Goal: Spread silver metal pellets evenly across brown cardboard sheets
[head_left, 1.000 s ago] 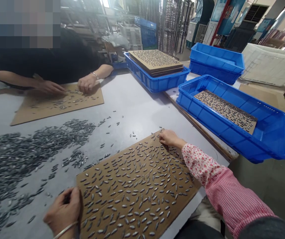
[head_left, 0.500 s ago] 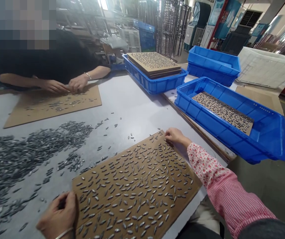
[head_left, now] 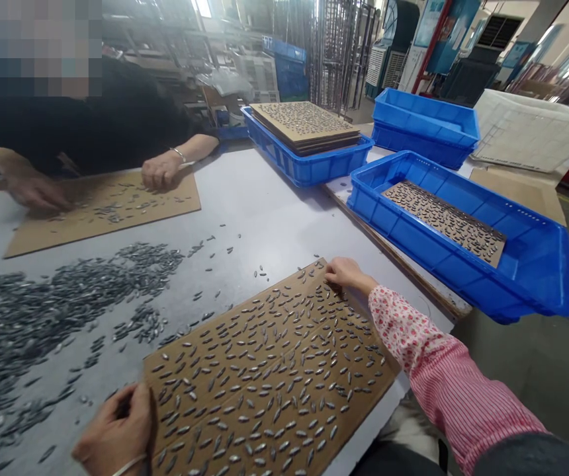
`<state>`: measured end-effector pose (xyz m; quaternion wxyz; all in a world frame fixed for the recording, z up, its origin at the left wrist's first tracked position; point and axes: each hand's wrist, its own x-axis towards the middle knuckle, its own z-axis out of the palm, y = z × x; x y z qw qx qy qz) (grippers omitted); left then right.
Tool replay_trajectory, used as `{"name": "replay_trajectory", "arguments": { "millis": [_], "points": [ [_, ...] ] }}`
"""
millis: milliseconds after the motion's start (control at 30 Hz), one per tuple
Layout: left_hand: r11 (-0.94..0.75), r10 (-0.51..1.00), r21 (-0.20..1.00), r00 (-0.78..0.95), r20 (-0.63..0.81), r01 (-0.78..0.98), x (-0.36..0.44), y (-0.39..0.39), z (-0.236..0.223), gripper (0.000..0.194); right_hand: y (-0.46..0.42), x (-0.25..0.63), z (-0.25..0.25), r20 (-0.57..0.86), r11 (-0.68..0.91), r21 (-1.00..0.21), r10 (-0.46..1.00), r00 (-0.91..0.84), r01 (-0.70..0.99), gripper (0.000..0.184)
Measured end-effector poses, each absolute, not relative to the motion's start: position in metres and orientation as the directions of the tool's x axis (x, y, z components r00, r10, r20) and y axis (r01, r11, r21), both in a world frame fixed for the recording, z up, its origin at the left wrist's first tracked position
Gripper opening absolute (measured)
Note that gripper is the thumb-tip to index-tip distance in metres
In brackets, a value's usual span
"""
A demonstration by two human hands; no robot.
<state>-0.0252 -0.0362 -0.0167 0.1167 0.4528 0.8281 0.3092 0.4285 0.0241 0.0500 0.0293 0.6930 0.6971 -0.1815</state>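
Observation:
A brown cardboard sheet lies on the table before me, covered with small spindle-shaped grey metal pieces, spaced apart. At its left edge, my left hand is closed, with thumb and fingers curled against the cardboard; the fingertips are partly hidden. My right hand pinches the sheet's right edge near the far corner, its fingertips over the cardboard beside some pieces. A large heap of the same metal pieces spreads over the table to the left of the sheet.
Across the white table, a co-worker's hands are over another cardboard sheet with pieces. One blue crate bears stacked, covered sheets. A nearer blue crate contains another covered sheet. More blue crates stand behind.
My right hand has shifted slightly right along the sheet's edge, then a little back. My left hand stays at the left edge. The co-worker's hands came together, then parted.

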Motion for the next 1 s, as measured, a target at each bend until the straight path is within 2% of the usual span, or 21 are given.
{"name": "replay_trajectory", "arguments": {
  "millis": [267,400,467,633,800,900,1000],
  "points": [
    [0.425,0.829,0.585,-0.556,0.055,0.691,-0.023,-0.038,-0.01,0.04,0.022,0.453,0.032,-0.233,0.017,-0.313,0.968,-0.094,0.95,0.016],
    [0.415,0.829,0.593,-0.555,0.066,0.69,-0.021,-0.036,-0.01,0.037,0.021,0.453,0.023,-0.163,0.049,-0.286,0.982,-0.099,0.957,0.02],
    [0.415,0.824,0.597,-0.562,0.074,0.687,-0.021,-0.036,-0.01,0.036,0.021,0.453,0.022,-0.176,0.048,-0.285,0.979,-0.101,0.957,0.02],
    [0.4,0.828,0.608,-0.555,0.082,0.686,-0.021,-0.038,-0.009,0.034,0.024,0.454,0.021,-0.289,-0.059,-0.386,0.955,-0.06,0.92,0.014],
    [0.396,0.827,0.594,-0.553,0.101,0.7,-0.021,-0.037,-0.009,0.032,0.022,0.453,0.02,-0.183,-0.038,-0.469,0.982,-0.055,0.882,0.013],
    [0.406,0.822,0.59,-0.561,0.097,0.698,-0.02,-0.036,-0.008,0.033,0.022,0.449,0.019,-0.125,0.033,-0.444,0.987,-0.098,0.895,0.016],
    [0.414,0.824,0.592,-0.561,0.079,0.691,-0.017,-0.036,-0.005,0.034,0.024,0.442,0.019,-0.127,0.085,-0.345,0.982,-0.136,0.935,0.018]
  ]
}}
